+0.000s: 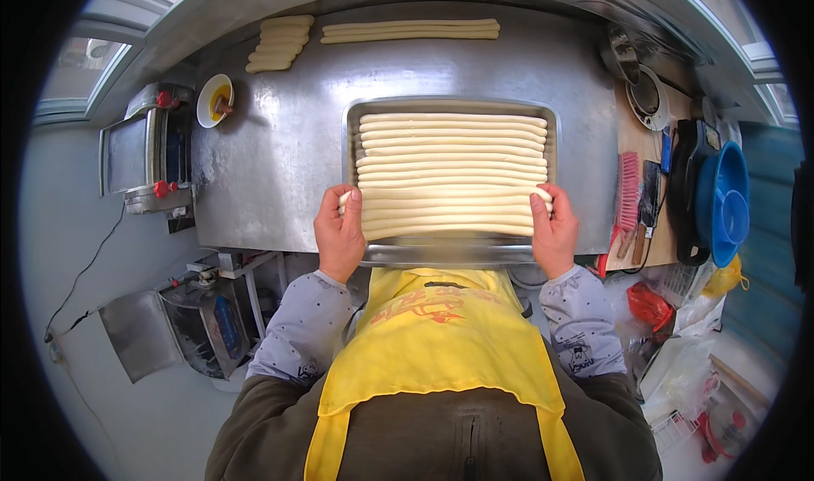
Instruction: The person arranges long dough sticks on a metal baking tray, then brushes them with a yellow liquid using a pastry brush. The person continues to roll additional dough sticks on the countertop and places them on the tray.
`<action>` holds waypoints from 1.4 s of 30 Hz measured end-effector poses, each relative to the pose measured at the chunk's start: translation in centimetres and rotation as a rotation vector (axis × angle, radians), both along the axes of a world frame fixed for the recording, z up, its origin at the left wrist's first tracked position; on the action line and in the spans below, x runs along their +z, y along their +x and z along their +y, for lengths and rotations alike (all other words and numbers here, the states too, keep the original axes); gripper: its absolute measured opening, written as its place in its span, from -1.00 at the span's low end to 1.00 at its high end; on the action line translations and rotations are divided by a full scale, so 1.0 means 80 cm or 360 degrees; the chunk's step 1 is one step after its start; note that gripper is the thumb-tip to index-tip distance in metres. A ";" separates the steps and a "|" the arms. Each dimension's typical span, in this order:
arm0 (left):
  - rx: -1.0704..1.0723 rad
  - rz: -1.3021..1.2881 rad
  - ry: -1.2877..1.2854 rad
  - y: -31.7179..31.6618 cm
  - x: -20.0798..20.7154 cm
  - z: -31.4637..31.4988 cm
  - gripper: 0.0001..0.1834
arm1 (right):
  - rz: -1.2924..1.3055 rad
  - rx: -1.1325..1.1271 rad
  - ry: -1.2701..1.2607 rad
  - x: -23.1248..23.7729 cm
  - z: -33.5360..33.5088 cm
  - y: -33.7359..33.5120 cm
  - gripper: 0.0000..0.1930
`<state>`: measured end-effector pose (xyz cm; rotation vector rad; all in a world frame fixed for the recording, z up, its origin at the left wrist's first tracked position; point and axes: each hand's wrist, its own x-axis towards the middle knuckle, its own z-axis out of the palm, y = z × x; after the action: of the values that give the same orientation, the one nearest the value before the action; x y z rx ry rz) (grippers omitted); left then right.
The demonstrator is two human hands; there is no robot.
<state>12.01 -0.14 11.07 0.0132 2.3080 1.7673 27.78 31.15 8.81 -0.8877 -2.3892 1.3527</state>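
We look down on a broad steel table [280, 154], its work surface running wide between nine and three o'clock. On its near part sits a rectangular metal tray [348, 146], its long sides lying the same way. Inside, we see a bed of pale dough strips [454, 151] side by side, all parallel to that nine-to-three line. Toward twelve o'clock from the tray, well apart from it, lie long dough strands [411, 31] near the table's far edge.

The held strip [449, 192] is in the tray's nearer half, its long axis also nine to three; most of the rows lie toward twelve from it, a few toward six. We cannot tell whether its middle hangs free or rests on its neighbours.

From the tray's centre, our left hand [337, 235] comes in at eight o'clock and our right hand [555, 235] at four. Each has one end of the strip, so neither is nearer. On both sides, thumb and fingers are pinched together on the dough, with a small rounded tip showing beyond the grip.
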 end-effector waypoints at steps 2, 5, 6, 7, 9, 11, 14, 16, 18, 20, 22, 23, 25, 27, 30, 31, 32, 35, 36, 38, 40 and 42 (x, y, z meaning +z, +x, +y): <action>-0.0016 -0.0039 0.0005 0.023 -0.015 -0.007 -0.77 | 0.0058 -0.0024 -0.0123 -0.020 -0.009 0.031 -0.74; -0.0048 -0.0088 -0.0001 0.042 -0.033 -0.014 -0.77 | 0.0073 -0.0077 -0.0181 -0.042 -0.013 0.057 -0.74; -0.0050 -0.0108 -0.0009 0.046 -0.037 -0.016 -0.77 | 0.0067 -0.0085 -0.0148 -0.046 -0.013 0.062 -0.74; -0.0052 -0.0129 -0.0019 0.048 -0.041 -0.018 -0.78 | 0.0090 -0.0075 -0.0139 -0.051 -0.011 0.064 -0.74; -0.0044 -0.0130 -0.0031 0.049 -0.048 -0.018 -0.78 | 0.0028 -0.0129 -0.0208 -0.057 -0.006 0.067 -0.71; -0.0025 -0.0087 -0.0041 0.049 -0.054 -0.017 -0.78 | -0.0027 -0.0151 -0.0229 -0.063 0.000 0.067 -0.68; 0.0020 0.0035 0.0062 0.048 -0.065 -0.012 -0.77 | -0.0033 -0.0161 -0.0175 -0.072 0.006 0.065 -0.69; 0.0013 0.0020 -0.0007 0.048 -0.074 -0.011 -0.76 | -0.0081 -0.0172 -0.0139 -0.078 0.007 0.065 -0.69; 0.0008 0.0025 -0.0061 0.048 -0.085 -0.013 -0.75 | -0.0111 -0.0187 -0.0125 -0.084 0.008 0.067 -0.69; 0.0004 0.0062 -0.0115 0.048 -0.095 -0.016 -0.75 | -0.0118 -0.0206 -0.0118 -0.091 0.010 0.068 -0.69; 0.0017 0.0065 -0.0108 0.046 -0.103 -0.018 -0.75 | -0.0049 -0.0208 -0.0021 -0.097 0.011 0.068 -0.72; 0.0003 0.0130 -0.0098 0.045 -0.107 -0.019 -0.75 | 0.0026 -0.0188 0.0048 -0.100 0.010 0.067 -0.73; -0.0002 0.0039 -0.0134 0.042 -0.110 -0.019 -0.75 | -0.0117 -0.0222 0.0082 -0.103 0.010 0.064 -0.71; -0.0015 -0.0001 -0.0223 0.041 -0.110 -0.018 -0.75 | -0.0189 -0.0212 0.0161 -0.102 0.007 0.060 -0.71; -0.0039 -0.0022 -0.0332 0.041 -0.105 -0.017 -0.75 | -0.0279 -0.0196 0.0168 -0.090 0.004 0.055 -0.69; -0.0042 -0.0012 -0.0303 0.042 -0.102 -0.017 -0.74 | -0.0326 -0.0200 0.0060 -0.083 0.004 0.055 -0.67; -0.0062 0.0032 -0.0246 0.043 -0.100 -0.017 -0.74 | -0.0371 -0.0201 -0.0050 -0.076 0.004 0.056 -0.65; -0.0040 0.0046 -0.0102 0.044 -0.095 -0.018 -0.74 | -0.0261 -0.0158 -0.0080 -0.059 0.005 0.061 -0.64; -0.0033 -0.0002 -0.0111 0.043 -0.094 -0.018 -0.73 | -0.0289 -0.0170 -0.0093 -0.057 0.006 0.061 -0.64; -0.0016 -0.0007 -0.0114 0.040 -0.095 -0.016 -0.73 | -0.0268 -0.0183 -0.0069 -0.059 0.006 0.060 -0.65; -0.0043 0.0022 -0.0307 0.038 -0.095 -0.013 -0.72 | -0.0353 -0.0190 -0.0021 -0.066 0.005 0.055 -0.64; -0.0053 0.0018 -0.0408 0.037 -0.094 -0.012 -0.71 | -0.0394 -0.0188 0.0023 -0.072 0.005 0.053 -0.64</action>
<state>15.01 -1.08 3.57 0.0175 2.5085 1.4475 32.00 31.55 3.04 -1.2362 -2.4737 1.2435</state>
